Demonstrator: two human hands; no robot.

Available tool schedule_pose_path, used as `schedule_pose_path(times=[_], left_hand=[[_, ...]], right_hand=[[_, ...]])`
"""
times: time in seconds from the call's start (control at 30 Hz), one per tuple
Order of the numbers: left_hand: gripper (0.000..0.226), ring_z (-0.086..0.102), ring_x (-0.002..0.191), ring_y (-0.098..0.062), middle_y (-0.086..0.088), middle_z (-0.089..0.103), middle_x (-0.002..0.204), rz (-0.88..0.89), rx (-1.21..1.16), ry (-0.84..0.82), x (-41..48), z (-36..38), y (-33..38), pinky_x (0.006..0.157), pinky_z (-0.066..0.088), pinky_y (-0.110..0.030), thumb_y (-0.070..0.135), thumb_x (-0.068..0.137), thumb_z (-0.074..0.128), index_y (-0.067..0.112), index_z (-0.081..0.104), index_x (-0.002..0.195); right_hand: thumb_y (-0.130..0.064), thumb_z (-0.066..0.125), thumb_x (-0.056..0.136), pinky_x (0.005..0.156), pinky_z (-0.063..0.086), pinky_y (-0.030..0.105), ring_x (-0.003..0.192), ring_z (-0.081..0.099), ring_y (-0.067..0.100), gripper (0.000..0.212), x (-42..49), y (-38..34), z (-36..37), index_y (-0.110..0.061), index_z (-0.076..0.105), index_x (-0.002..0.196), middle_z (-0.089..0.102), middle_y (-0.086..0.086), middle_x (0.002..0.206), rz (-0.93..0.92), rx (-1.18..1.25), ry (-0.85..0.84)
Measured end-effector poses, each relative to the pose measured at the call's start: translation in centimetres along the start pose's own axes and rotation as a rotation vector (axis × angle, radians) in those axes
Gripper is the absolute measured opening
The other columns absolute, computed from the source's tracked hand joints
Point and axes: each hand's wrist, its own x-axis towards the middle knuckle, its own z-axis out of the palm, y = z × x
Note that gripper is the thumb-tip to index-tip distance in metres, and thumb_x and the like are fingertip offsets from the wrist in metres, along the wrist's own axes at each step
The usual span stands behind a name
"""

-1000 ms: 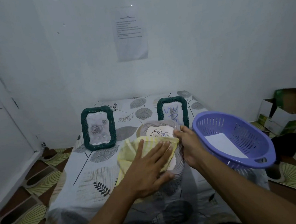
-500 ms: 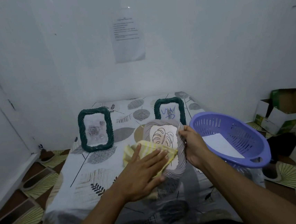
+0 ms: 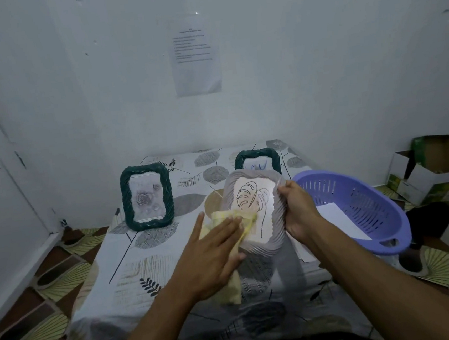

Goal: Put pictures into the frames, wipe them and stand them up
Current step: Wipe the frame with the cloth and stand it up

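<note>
A grey ribbed frame (image 3: 255, 246) with a leaf line drawing is held tilted above the table. My right hand (image 3: 298, 209) grips its right edge. With straight fingers my left hand (image 3: 212, 250) presses a yellow cloth (image 3: 229, 287) flat against the frame's lower left part. Two dark green frames stand upright behind: one with a rose picture (image 3: 147, 196) at the left, one with a blue drawing (image 3: 256, 159) partly hidden behind the grey frame.
A purple plastic basket (image 3: 358, 206) holding a white sheet sits at the table's right edge. The table (image 3: 134, 266) wears a leaf-print cloth and stands against a white wall. Open cardboard boxes (image 3: 432, 174) lie on the floor at the right.
The grey frame has been tilted up and raised slightly. My left hand slid the cloth down and left across the glass, uncovering the leaf drawing.
</note>
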Motion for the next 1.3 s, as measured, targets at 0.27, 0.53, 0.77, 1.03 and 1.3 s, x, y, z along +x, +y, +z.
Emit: schedule_pose_path(times=[0.27, 0.53, 0.77, 1.03, 1.3], left_hand=[[0.068, -0.014, 0.147, -0.009, 0.010, 0.001, 0.161, -0.024, -0.013, -0.011, 1.1, -0.6, -1.0, 0.118, -0.014, -0.045, 0.062, 0.096, 0.002, 0.026, 0.009, 0.153], [0.068, -0.005, 0.149, -0.012, 0.008, 0.013, 0.160, -0.113, -0.024, 0.032, 0.2, 0.3, -0.7, 0.120, 0.000, -0.045, 0.061, 0.097, 0.008, 0.023, 0.021, 0.152], [0.074, -0.020, 0.145, -0.007, 0.009, -0.011, 0.160, -0.085, -0.050, -0.020, 2.0, 0.2, -0.6, 0.119, -0.013, -0.044, 0.068, 0.091, 0.000, 0.027, -0.004, 0.153], [0.074, -0.003, 0.148, -0.008, 0.008, -0.003, 0.161, 0.011, -0.020, -0.007, 1.4, 1.2, 1.0, 0.118, -0.012, -0.049, 0.068, 0.094, 0.008, 0.024, 0.005, 0.154], [0.067, 0.002, 0.147, -0.002, 0.011, 0.013, 0.160, 0.152, -0.118, 0.020, 2.2, 0.0, 0.0, 0.118, -0.014, -0.047, 0.062, 0.097, 0.016, 0.025, 0.020, 0.152]], right_hand=[[-0.007, 0.040, 0.100, 0.059, 0.055, 0.034, 0.072, 0.065, 0.025, 0.017, -0.5, 0.0, 0.7, -0.006, 0.057, 0.101, 0.067, 0.014, 0.085, -0.003, -0.015, -0.022], [-0.007, 0.040, 0.099, 0.052, 0.054, 0.030, 0.064, 0.070, 0.019, 0.020, 0.0, 0.9, 0.6, -0.009, 0.060, 0.096, 0.072, 0.010, 0.081, -0.013, -0.051, -0.036], [-0.008, 0.040, 0.100, 0.060, 0.055, 0.032, 0.073, 0.072, 0.021, 0.022, -0.3, 1.9, 1.1, -0.007, 0.062, 0.102, 0.074, 0.011, 0.088, 0.006, -0.057, -0.094], [-0.009, 0.039, 0.101, 0.069, 0.057, 0.035, 0.082, 0.071, 0.021, 0.024, -0.6, 2.3, 0.1, -0.009, 0.063, 0.104, 0.073, 0.011, 0.094, -0.003, -0.098, -0.112], [-0.009, 0.038, 0.101, 0.070, 0.054, 0.040, 0.079, 0.064, 0.028, 0.021, -0.3, 1.7, 0.0, -0.004, 0.058, 0.105, 0.067, 0.016, 0.091, 0.030, -0.026, -0.054]])
